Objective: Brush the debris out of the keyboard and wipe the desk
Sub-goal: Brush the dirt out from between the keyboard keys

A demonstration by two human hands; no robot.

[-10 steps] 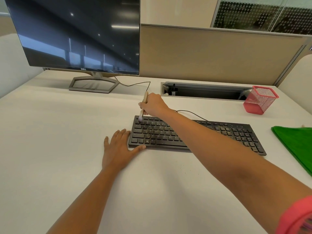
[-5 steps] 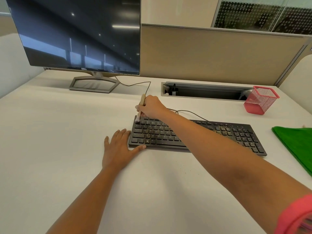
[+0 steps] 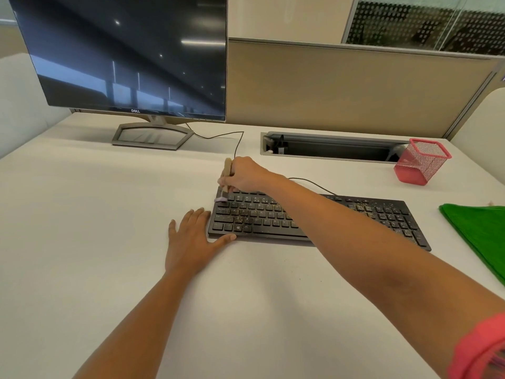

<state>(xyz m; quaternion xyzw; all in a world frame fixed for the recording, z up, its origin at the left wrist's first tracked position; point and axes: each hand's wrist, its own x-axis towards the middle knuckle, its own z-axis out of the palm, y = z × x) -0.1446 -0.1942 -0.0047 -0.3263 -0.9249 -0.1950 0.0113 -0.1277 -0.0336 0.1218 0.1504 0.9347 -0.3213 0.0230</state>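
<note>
A black keyboard (image 3: 355, 214) lies on the white desk (image 3: 95, 214), flecked with yellowish debris across its keys. My right hand (image 3: 246, 175) grips a small wooden-handled brush (image 3: 226, 173) upright, its pale bristles pressed on the keyboard's far left corner. My left hand (image 3: 191, 239) rests flat on the desk against the keyboard's left end, fingers straight, thumb along the front edge. A green cloth (image 3: 481, 233) lies folded at the right edge of the desk.
A dark monitor (image 3: 131, 56) stands on its stand at the back left, a cable running from it. A cable slot (image 3: 328, 146) is cut into the desk's rear. A pink mesh pen holder (image 3: 422, 161) stands back right. A beige partition closes the far side.
The brush in my right hand has swept a little leftward to the keyboard's left corner, the bristles now splayed at the edge. My left hand has stayed put.
</note>
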